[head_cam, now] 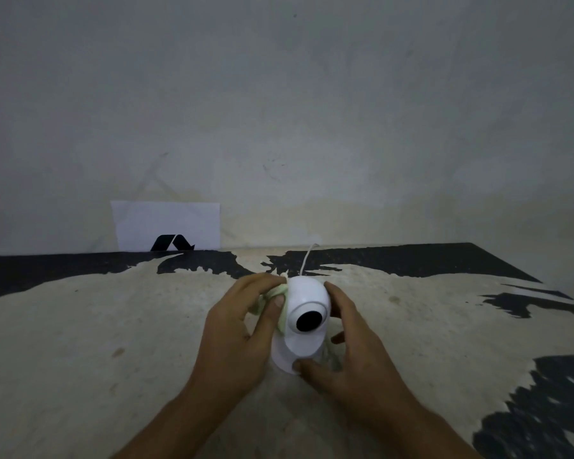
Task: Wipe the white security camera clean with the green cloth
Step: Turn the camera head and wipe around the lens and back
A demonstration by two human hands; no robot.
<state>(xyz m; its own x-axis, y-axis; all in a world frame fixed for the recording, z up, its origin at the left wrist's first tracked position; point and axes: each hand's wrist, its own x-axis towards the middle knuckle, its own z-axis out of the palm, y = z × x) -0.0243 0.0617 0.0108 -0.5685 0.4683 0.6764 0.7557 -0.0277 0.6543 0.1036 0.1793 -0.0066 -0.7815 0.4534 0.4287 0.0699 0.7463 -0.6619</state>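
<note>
White security camera (pixel 307 321) stands upright on the counter (pixel 113 326), lower centre of the frame, black lens facing the viewer. White cable (pixel 307 260) runs from the back of its head toward the wall.

Left hand (pixel 239 329): closed on the green cloth (pixel 280 294), bunched between thumb and fingers and pressed against the left side of the camera head, beside the lens ring. A bit of cloth also shows lower down along the left of the neck.

Right hand (pixel 342 352): cupped around the right side of the camera, thumb on the base, fingers touching the head. Bracing, not wiping; it holds no cloth.

Step in hand (judged): wiping the left flank of the head.

Notes for doing it well:
- Keep the right thumb down on the base; the body is tall on a small foot and likely tips under sideways rubbing.
- The head looks like a swivel type, so push gently and let the right fingers resist the turn.
- Work the cloth in short arcs from the top of the dome down to the neck, refolding to a fresh face.
- Lens last, light pressure, clean part of cloth.
- Mind the cable: do not drag the unit toward the near edge.

Back of the camera is hidden; its state cannot be told.
</note>
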